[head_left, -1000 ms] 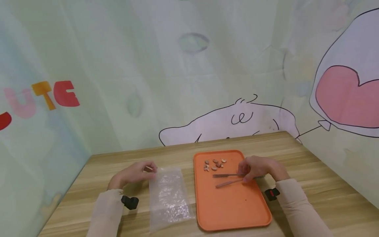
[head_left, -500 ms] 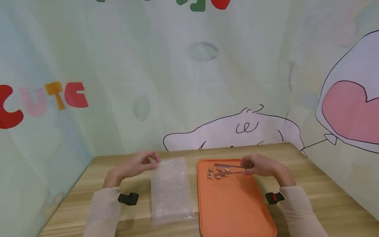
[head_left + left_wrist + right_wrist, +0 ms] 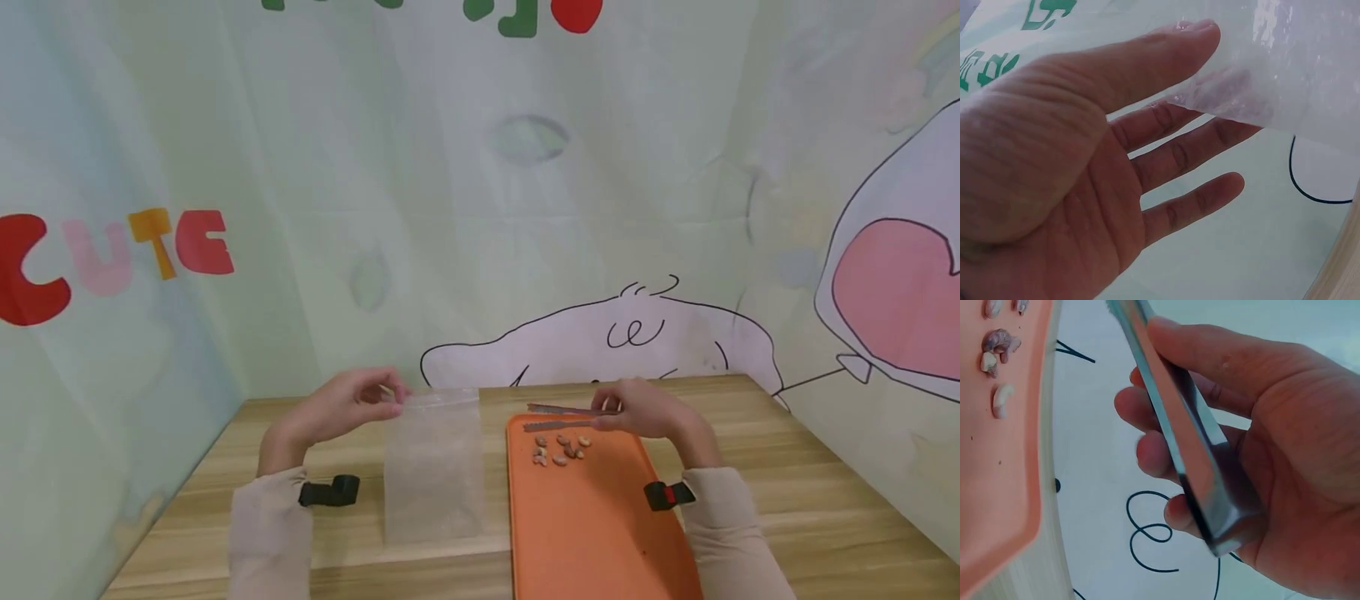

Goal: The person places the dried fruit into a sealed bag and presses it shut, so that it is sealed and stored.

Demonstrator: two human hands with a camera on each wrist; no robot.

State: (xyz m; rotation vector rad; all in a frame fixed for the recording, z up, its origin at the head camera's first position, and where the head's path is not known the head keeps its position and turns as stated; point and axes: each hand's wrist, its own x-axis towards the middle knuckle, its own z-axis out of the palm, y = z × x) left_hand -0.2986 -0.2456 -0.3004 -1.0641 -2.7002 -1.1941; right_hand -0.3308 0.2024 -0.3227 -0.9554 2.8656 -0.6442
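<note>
The plastic bag (image 3: 435, 483) is now raised, its top corner pinched by the left hand (image 3: 337, 408); spread metal tongs (image 3: 1186, 440) are gripped by the right hand (image 3: 641, 408). The nuts (image 3: 570, 452) are left ungripped on the orange tray (image 3: 577, 533).

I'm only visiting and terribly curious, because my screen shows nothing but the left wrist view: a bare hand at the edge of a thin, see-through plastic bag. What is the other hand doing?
Observer: The person's bare right hand is holding shiny, two-armed metal tongs, whose tips stand apart in the head view.

Visitor: Oh, I can't see any of that! Is there anything those could pick up?

Observer: Possibly: a cluster of small, brown and whitish nut-like pieces lies towards the far end of a flat orange tray with rounded corners.
</note>
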